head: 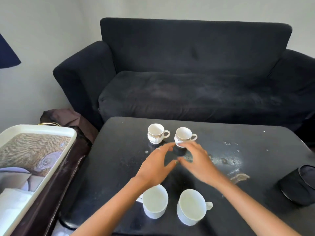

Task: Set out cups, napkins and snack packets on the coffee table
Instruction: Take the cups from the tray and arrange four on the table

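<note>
Several cups stand on the black coffee table (255, 210). Two small gold-patterned cups are at the far side, one on the left (156, 133) and one on the right (184, 136). Two larger plain white cups sit near the front edge, a left one (155, 201) and a right one (191, 206). My left hand (157, 165) and my right hand (197, 160) hover over the table's middle, just in front of the right patterned cup, fingers spread and blurred. Neither hand holds anything. White napkins (12, 203) lie in the tray at left.
A white tray (56, 129) with a printed base rests on a dark side table at left. A black sofa (196, 74) stands behind the coffee table. A black round object (300, 184) lies at the table's right edge. The tabletop is scuffed at centre right.
</note>
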Available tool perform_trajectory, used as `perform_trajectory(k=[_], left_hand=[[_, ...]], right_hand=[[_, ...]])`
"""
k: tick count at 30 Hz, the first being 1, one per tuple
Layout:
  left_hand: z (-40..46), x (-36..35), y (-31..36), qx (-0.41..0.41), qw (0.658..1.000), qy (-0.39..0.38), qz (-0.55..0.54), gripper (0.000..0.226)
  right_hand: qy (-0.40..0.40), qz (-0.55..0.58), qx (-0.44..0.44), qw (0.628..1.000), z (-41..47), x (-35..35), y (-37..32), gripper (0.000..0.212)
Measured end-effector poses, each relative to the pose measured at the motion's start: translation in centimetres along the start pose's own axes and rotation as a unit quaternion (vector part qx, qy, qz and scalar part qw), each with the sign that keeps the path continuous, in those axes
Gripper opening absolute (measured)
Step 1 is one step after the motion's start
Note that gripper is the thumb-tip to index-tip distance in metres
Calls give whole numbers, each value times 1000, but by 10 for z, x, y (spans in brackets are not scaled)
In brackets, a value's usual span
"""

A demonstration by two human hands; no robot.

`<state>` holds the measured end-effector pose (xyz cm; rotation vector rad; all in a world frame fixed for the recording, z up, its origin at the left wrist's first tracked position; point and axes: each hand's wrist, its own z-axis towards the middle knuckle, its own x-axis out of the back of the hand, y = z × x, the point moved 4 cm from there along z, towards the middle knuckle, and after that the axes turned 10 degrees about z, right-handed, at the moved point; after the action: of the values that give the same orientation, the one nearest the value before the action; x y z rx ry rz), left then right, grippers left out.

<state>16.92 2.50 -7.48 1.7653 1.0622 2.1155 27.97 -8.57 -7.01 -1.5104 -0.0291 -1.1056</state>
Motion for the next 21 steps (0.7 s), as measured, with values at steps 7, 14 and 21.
perform_trajectory(k=[7,14,21], left_hand=[[-77,27,-26,26,994,-62,85,76],[-112,24,-36,24,988,-72,136,71],[-105,18,-44,51,988,-26,142,62]], right_hand=[[-141,-54,17,988,-70,-39,-40,72],[-155,-110,-12,982,-91,-63,-59,85],[-139,-103,-50,984,-76,-67,-57,82]])
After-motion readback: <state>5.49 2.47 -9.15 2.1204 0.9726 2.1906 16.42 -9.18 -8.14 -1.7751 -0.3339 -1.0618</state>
